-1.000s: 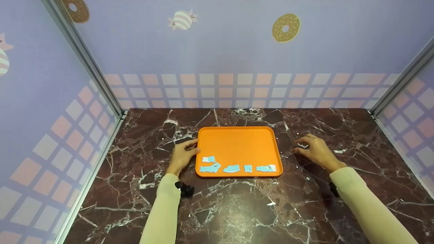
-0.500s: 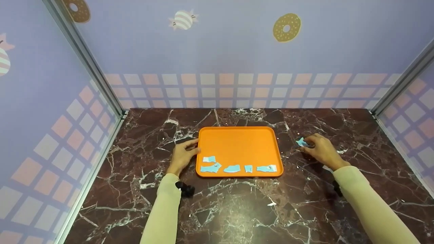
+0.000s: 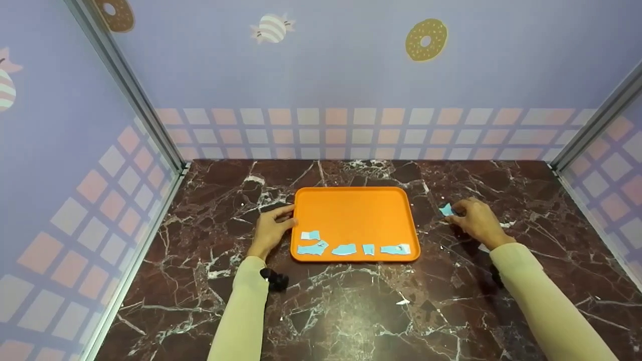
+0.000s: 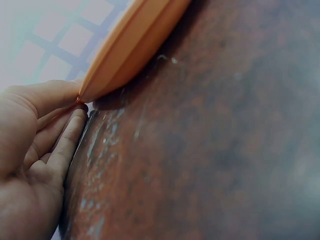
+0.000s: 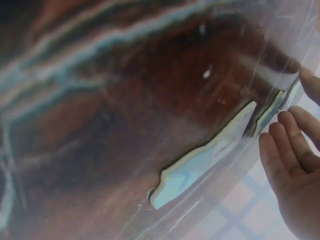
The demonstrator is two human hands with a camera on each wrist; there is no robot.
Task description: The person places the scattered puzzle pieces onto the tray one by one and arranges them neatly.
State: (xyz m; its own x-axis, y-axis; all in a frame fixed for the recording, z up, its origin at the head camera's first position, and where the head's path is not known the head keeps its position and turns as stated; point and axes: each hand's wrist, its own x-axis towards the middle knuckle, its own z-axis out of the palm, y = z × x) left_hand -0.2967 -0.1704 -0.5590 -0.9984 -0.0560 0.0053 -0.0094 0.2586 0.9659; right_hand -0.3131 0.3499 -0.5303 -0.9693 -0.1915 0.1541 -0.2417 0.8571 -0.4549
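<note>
On the marbled table lies an orange tray (image 3: 351, 210), with several flat, irregular light-blue pieces (image 3: 343, 249) along its near edge. My left hand (image 3: 271, 230) pinches the tray's left rim, thumb and fingertips meeting at the orange edge in the left wrist view. To the right of the tray, my right hand (image 3: 476, 220) holds a jagged light-blue piece (image 3: 446, 210) between thumb and fingers. The fingertips hide part of that piece. A pale flat piece (image 5: 205, 162) with a cream edge lies on the table beside the hand in the right wrist view.
A white scrap (image 3: 403, 302) lies in front of the tray. Under the right wrist, a pale piece (image 3: 483, 248) shows partly. Patterned lilac walls (image 3: 341, 75) enclose the table at the back and both sides.
The light-blue piece, hardly visible at first, has come into view in my right fingers, which shifted slightly right. My left hand stays at the tray rim.
</note>
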